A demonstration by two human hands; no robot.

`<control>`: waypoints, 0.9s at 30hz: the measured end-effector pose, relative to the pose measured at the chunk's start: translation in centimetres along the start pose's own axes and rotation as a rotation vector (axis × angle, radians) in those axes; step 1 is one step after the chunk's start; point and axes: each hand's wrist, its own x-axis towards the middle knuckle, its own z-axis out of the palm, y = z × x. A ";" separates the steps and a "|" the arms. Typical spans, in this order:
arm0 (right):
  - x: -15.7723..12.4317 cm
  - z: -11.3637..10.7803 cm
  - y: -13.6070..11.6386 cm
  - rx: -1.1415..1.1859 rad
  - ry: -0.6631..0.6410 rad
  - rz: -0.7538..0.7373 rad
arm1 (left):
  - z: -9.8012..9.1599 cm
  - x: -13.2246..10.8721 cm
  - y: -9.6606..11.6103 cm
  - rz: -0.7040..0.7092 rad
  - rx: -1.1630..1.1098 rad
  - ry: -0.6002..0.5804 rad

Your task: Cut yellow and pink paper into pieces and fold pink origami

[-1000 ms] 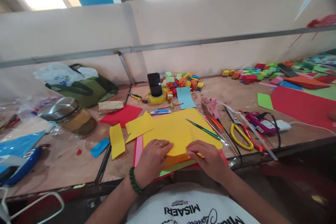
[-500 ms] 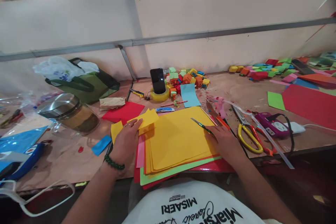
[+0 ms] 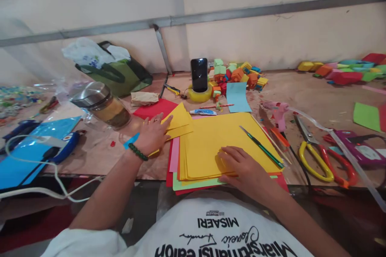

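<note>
My left hand (image 3: 152, 134) rests with its fingers spread on loose yellow paper pieces (image 3: 179, 122), left of the stack. My right hand (image 3: 244, 166) lies palm down, fingers loosely bent and holding nothing, on the lower part of the yellow paper sheets (image 3: 211, 140). Beneath those sheets, edges of green paper (image 3: 187, 184), pink paper (image 3: 174, 156) and red paper stick out. On the right side of the top sheet lies a slim green craft knife (image 3: 261, 147), its pointed silver tip facing away from me.
Behind the stack are a phone (image 3: 199, 74) on a yellow tape roll (image 3: 200, 93), folded paper pieces (image 3: 237, 74) and blue paper (image 3: 238, 98). Scissors (image 3: 313, 158) and a pink glue gun (image 3: 279, 112) lie right. A glass jar (image 3: 110, 110) and green bag (image 3: 120, 78) stand left.
My right hand has let go of the craft knife, which now lies on the yellow sheets, and has drawn toward me. My left hand's fingers have spread over the yellow pieces. The view has shifted.
</note>
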 end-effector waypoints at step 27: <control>-0.2 0.6 0.8 0.139 0.062 0.022 | 2.3 -7.5 0.8 0.345 -0.525 0.266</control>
